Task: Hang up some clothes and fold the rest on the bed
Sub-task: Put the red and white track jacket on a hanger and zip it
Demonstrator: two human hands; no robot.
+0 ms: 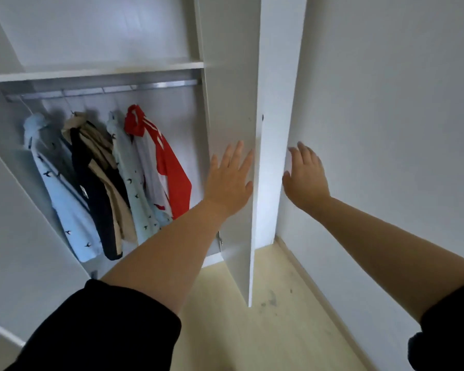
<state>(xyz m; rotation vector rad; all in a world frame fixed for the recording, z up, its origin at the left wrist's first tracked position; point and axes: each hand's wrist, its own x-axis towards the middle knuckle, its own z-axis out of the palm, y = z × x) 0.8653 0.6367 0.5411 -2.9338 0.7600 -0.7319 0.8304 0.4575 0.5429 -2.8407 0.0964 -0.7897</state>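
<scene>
1. Five garments hung from the wardrobe rail (105, 89), bunched from near its left end to just past its middle. The right end of the rail was bare.
2. In order they were a pale blue bird-print shirt (62, 194), a navy top (97, 204), a beige garment (102, 153), a mint bird-print shirt (133, 183) and a red-and-white top (172, 180).
3. All looked light, soft and limp. I judged each best taken by its hanger hook or at the shoulders, since loose cloth would slip off the hanger.
4. The left hand (229, 180) lay flat, fingers straight, against the inner face of the open wardrobe door (233, 76). Its grip was released and held nothing.
5. The right hand (306, 175), fingers also straight and grip released, reached beside the white panel (279, 76) next to the wall (386, 103). Whether it touched either could not be told.
6. No bed or clothes waiting to be folded were in view.
</scene>
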